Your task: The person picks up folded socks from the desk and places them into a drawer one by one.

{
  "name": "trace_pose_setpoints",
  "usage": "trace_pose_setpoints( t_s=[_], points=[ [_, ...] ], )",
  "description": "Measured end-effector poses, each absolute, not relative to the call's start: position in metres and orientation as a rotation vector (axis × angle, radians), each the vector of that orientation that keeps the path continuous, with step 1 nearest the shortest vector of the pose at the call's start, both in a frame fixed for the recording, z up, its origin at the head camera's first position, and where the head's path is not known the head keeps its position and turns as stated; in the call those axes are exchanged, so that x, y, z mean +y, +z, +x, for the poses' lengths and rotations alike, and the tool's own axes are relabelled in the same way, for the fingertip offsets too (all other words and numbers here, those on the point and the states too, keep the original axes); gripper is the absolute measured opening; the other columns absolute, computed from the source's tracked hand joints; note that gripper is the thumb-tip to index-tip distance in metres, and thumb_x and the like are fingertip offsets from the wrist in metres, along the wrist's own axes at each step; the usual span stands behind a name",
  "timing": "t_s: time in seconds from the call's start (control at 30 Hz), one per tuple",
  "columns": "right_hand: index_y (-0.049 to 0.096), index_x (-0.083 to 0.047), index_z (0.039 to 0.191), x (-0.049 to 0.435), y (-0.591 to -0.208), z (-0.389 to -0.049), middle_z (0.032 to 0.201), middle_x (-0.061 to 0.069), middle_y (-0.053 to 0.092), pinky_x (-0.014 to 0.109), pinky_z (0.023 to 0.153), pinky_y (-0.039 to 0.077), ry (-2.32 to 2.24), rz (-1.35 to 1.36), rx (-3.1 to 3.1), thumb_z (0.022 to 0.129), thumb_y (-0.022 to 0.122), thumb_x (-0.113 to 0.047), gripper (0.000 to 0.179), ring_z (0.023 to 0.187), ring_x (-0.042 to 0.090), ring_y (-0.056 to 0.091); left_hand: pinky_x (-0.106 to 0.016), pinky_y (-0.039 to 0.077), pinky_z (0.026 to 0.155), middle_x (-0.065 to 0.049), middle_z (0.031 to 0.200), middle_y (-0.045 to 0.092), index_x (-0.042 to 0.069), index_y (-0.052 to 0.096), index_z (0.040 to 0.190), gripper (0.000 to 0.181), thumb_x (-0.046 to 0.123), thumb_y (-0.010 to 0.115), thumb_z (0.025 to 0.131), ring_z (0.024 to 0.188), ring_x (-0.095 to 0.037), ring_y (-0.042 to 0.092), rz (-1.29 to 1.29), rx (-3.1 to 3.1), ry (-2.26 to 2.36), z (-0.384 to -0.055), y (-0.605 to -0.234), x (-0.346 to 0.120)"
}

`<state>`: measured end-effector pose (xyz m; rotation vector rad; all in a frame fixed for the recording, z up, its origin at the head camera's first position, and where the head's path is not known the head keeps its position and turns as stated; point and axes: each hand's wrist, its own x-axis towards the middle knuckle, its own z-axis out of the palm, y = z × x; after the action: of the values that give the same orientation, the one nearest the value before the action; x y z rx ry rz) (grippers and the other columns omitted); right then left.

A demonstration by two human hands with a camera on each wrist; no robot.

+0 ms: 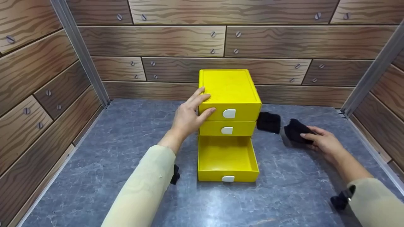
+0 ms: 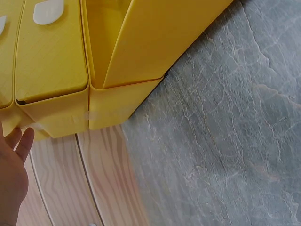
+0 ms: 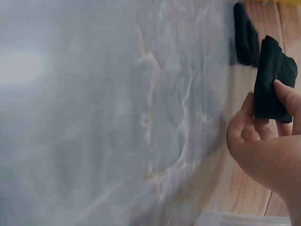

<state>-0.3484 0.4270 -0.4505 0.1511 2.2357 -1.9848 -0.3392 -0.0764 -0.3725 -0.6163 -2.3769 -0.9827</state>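
A yellow three-drawer box point(image 1: 230, 86) with white handles stands in the middle of the head view. Its bottom drawer point(image 1: 228, 175) is pulled out, and the drawer's yellow floor shows. My left hand point(image 1: 189, 115) rests on the box's upper left edge, fingers on the top and thumb at the front. In the left wrist view, part of that hand point(image 2: 11, 174) shows beside the box's side. My right hand point(image 1: 326, 143) pinches a folded black cloth point(image 1: 296, 130) between thumb and fingers, off the tabletop. Another folded black cloth point(image 1: 269, 122) lies right of the box.
The grey marbled tabletop point(image 1: 126, 142) spreads around the box. Wood-patterned walls point(image 1: 164, 41) close off the back and both sides, with metal posts point(image 1: 83, 50) at the corners. Dark wrist devices point(image 1: 341, 200) show at both sleeves.
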Motion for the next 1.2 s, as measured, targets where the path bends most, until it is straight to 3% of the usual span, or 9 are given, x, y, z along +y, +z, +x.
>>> trace_pose_setpoints(
  t_s=[0.2, 0.37, 0.5, 0.6, 0.77, 1.0, 1.2],
  points=[
    [0.079, -0.040, 0.105, 0.411, -0.437, -0.327, 0.097, -0.010, 0.073, 0.022, 0.065, 0.055, -2.011, 0.132, 2.222, 0.099, 0.078, -0.017, 0.024, 0.079, 0.007, 0.068, -0.039, 0.046, 0.115, 0.007, 0.168, 0.040, 0.023, 0.062, 0.151, 0.057, 0.052, 0.068, 0.102, 0.142, -0.022, 0.055, -0.620, -2.373, -0.971, -0.340, -0.374, -0.076],
    [0.078, -0.033, 0.111, 0.389, -0.425, -0.310, 0.103, -0.007, 0.074, 0.023, 0.071, 0.059, -2.073, 0.038, 2.181, 0.101, 0.076, -0.014, 0.022, 0.085, 0.008, 0.071, -0.039, 0.046, 0.115, 0.007, 0.168, 0.041, 0.023, 0.062, 0.150, 0.056, 0.051, 0.069, 0.102, 0.142, -0.022, 0.056, -0.617, -2.376, -0.960, -0.339, -0.374, -0.077],
    [0.071, -0.029, 0.127, 0.371, -0.419, -0.298, 0.105, -0.003, 0.076, 0.027, 0.077, 0.061, -2.072, -0.099, 2.212, 0.101, 0.075, -0.009, 0.034, 0.091, 0.011, 0.075, -0.041, 0.048, 0.114, 0.005, 0.168, 0.041, 0.022, 0.063, 0.150, 0.056, 0.050, 0.070, 0.102, 0.140, -0.023, 0.057, -0.625, -2.375, -0.964, -0.339, -0.374, -0.077],
    [0.065, -0.029, 0.135, 0.358, -0.415, -0.289, 0.095, 0.003, 0.077, 0.027, 0.074, 0.061, -2.042, -0.185, 2.276, 0.100, 0.075, -0.007, 0.042, 0.085, 0.010, 0.074, -0.041, 0.048, 0.113, 0.005, 0.168, 0.041, 0.022, 0.062, 0.150, 0.056, 0.049, 0.070, 0.102, 0.140, -0.023, 0.058, -0.631, -2.375, -0.964, -0.339, -0.374, -0.077],
    [0.066, -0.012, 0.131, 0.338, -0.406, -0.273, 0.088, 0.006, 0.074, 0.029, 0.072, 0.062, -1.944, -0.289, 2.421, 0.100, 0.076, -0.010, 0.033, 0.079, 0.010, 0.071, -0.040, 0.046, 0.115, 0.006, 0.168, 0.041, 0.023, 0.062, 0.150, 0.057, 0.050, 0.070, 0.102, 0.142, -0.022, 0.055, -0.621, -2.381, -0.967, -0.339, -0.372, -0.077],
    [0.065, 0.004, 0.138, 0.311, -0.398, -0.255, 0.109, 0.001, 0.076, 0.029, 0.078, 0.061, -1.829, -0.416, 2.511, 0.102, 0.074, -0.013, 0.041, 0.091, 0.013, 0.072, -0.040, 0.045, 0.116, 0.006, 0.168, 0.041, 0.023, 0.062, 0.150, 0.057, 0.051, 0.070, 0.101, 0.142, -0.023, 0.055, -0.609, -2.386, -0.974, -0.339, -0.370, -0.077],
    [0.067, 0.007, 0.132, 0.281, -0.399, -0.248, 0.112, 0.005, 0.077, 0.027, 0.079, 0.061, -1.846, -0.514, 2.430, 0.099, 0.075, -0.006, 0.037, 0.094, 0.013, 0.073, -0.041, 0.046, 0.115, 0.006, 0.168, 0.041, 0.023, 0.062, 0.151, 0.058, 0.051, 0.070, 0.101, 0.141, -0.023, 0.056, -0.611, -2.390, -0.964, -0.339, -0.371, -0.077]
  ],
)
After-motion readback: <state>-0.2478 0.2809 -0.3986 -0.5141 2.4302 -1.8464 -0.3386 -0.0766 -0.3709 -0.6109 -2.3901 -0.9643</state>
